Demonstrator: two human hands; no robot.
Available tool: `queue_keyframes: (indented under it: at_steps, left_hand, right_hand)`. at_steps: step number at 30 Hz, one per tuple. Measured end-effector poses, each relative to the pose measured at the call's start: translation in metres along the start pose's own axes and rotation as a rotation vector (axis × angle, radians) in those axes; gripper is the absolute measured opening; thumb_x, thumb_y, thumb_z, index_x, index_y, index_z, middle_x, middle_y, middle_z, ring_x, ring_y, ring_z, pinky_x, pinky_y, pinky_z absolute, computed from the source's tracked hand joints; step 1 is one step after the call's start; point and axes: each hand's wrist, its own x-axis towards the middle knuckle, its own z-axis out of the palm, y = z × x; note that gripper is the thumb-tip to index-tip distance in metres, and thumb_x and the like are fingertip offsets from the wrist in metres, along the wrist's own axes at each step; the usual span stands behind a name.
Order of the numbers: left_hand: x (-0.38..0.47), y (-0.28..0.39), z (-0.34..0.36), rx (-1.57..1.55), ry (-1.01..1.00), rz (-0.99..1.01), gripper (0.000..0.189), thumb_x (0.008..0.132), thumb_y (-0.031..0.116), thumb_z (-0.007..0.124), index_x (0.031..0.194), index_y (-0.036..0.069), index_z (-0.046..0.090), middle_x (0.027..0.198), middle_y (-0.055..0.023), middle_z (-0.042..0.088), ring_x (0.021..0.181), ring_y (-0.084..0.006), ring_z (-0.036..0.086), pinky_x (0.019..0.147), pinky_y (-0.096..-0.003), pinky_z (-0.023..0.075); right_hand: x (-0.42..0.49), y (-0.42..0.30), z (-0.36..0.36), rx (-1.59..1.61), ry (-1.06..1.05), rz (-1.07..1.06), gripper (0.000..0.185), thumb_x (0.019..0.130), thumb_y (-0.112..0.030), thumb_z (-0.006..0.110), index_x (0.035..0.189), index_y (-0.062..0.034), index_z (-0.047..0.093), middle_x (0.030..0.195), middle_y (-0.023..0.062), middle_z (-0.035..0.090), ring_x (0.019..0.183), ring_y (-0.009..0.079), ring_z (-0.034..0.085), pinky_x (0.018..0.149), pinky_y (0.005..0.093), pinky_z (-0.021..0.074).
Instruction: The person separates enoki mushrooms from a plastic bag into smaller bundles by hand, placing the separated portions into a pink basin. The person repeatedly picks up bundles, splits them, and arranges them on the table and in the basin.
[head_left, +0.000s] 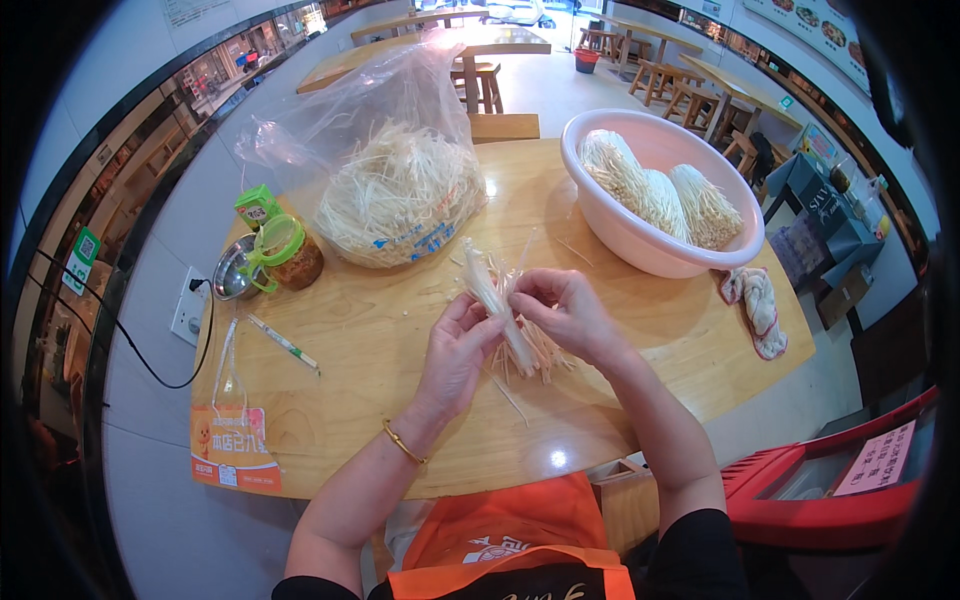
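Observation:
My left hand (461, 349) grips a bundle of enoki mushrooms (491, 296), tilted with its caps pointing away from me. The fingers of my right hand (566, 311) pinch at strands on the bundle's right side. Under both hands lies a small pile of loose enoki strands (551, 352) on the wooden table (360, 420). Beyond my hands, a clear plastic bag (397, 202) is heaped with separated enoki. At the far right, a pink plastic basin (667, 259) holds several whole enoki clumps (641, 191).
On the left stand a lidded jar (289, 255), a metal bowl (235, 266) and a green carton (256, 204). A wrapped straw-like stick (283, 343) and a printed orange card (232, 450) lie nearer. A white cloth glove (754, 311) rests at the right edge. A red-framed cabinet (825, 487) stands close right.

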Motion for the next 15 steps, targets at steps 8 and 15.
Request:
queue_keyframes:
  at_steps: [8, 15]
  left_hand:
    - [0.005, -0.005, -0.013, -0.064, 0.056, -0.019, 0.028, 0.090, 0.002, 0.053, 0.118, -0.001, 0.049, 0.111, -0.0125, 0.059, 0.100, -0.0188, 0.061, 0.091, -0.0320, 0.0513]
    - [0.007, -0.005, -0.017, -0.024, 0.060, -0.012, 0.027, 0.090, 0.001, 0.054, 0.116, -0.002, 0.050, 0.108, -0.0118, 0.061, 0.099, -0.0190, 0.061, 0.089, -0.0323, 0.0524]
  right_hand:
    - [0.002, -0.005, 0.005, 0.016, 0.023, 0.039, 0.013, 0.087, -0.010, 0.062, 0.082, 0.0023, 0.062, 0.074, 0.0045, 0.063, 0.061, 0.0084, 0.056, 0.056, 0.0237, 0.0457]
    - [0.000, -0.017, -0.027, 0.588, -0.154, 0.127, 0.011, 0.092, -0.015, 0.057, 0.087, -0.0049, 0.055, 0.083, 0.0063, 0.060, 0.062, 0.0070, 0.050, 0.055, 0.0189, 0.0411]
